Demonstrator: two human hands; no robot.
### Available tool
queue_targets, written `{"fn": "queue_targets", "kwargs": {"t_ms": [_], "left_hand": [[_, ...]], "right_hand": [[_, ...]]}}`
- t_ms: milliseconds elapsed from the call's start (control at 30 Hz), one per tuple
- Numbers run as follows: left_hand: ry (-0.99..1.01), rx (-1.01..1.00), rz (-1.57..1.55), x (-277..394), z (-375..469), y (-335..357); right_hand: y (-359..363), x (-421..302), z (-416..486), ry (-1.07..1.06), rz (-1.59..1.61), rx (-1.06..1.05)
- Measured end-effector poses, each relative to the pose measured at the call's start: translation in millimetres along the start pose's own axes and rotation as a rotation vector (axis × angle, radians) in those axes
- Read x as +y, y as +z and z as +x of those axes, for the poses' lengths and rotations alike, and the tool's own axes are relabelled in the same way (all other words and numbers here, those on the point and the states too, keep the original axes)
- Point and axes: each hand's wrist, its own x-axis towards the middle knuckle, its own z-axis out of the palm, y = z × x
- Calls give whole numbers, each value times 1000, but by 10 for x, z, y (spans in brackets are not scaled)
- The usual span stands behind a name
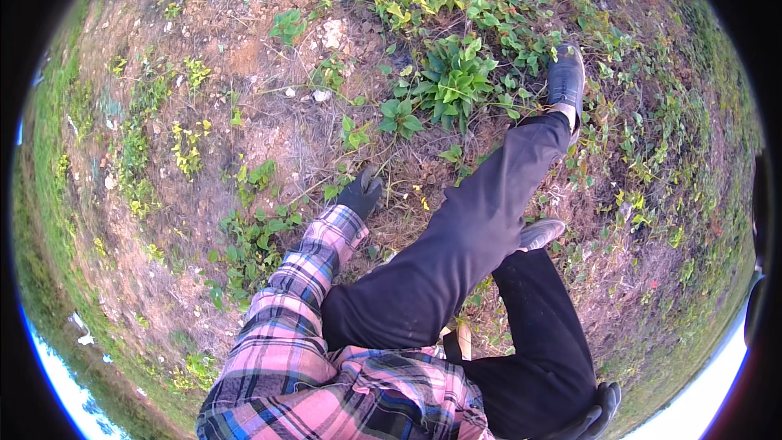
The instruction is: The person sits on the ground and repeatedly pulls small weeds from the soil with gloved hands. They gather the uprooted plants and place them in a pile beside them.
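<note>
My left hand [361, 191], in a dark glove and a plaid sleeve [293, 290], is down at the ground left of my bent leg. Its fingers curl near thin vine stems [383, 165]; whether they grip one is hidden. Just beyond it grow a small leafy plant [401, 118] and a larger, bushy green plant [455, 80]. My right hand [602, 409], also gloved in dark fabric, rests by my knee at the bottom right, partly cut off, with nothing visible in it.
My dark shoe [566, 76] stands among trailing vines [507, 30] on the right, the other shoe [542, 233] behind it. A pale wooden piece [464, 340] shows between my legs. White stones [333, 33] lie on the dry, sloping soil, with leafy clumps [256, 244] to the left.
</note>
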Motion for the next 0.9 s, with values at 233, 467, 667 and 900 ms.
{"fn": "queue_targets", "kwargs": {"t_ms": [233,467,667,900], "left_hand": [[40,310,654,-98,424,-281],[-9,-197,1097,-133,792,-414],[6,103,302,120,1050,-195],[-107,122,-333,126,1153,-103]], "right_hand": [[-63,-66,130,80,76,-63],[-145,27,16,82,36,-171],[-102,19,1,127,37,-110],[-27,131,-142,102,56,45]]}}
